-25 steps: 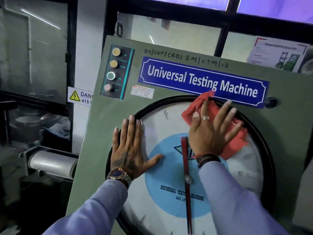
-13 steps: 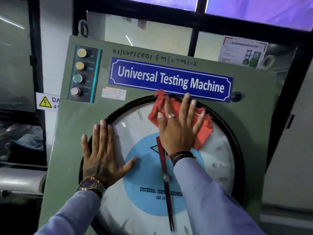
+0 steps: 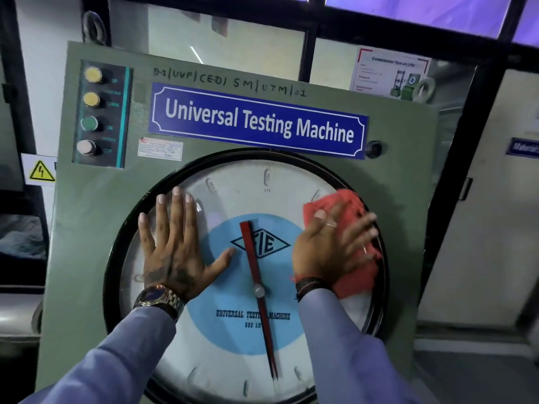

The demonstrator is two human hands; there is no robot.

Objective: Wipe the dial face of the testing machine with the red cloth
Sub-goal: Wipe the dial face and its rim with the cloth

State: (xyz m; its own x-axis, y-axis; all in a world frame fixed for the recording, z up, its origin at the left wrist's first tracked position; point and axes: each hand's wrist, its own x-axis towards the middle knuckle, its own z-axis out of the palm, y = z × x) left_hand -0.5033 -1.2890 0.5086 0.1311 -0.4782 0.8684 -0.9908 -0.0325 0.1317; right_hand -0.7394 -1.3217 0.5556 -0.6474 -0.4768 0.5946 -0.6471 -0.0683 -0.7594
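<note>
Now the right hand (image 3: 329, 246) presses the cloth (image 3: 354, 275) flat-fingered on the dial (image 3: 250, 188); the left hand (image 3: 172, 246) lies spread beside it.

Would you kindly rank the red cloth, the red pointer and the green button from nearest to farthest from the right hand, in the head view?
1. red cloth: under the right hand, on the dial, right side.
2. red pointer: just left of the hand, mid-dial.
3. green button: far upper left, on the control strip.
</note>
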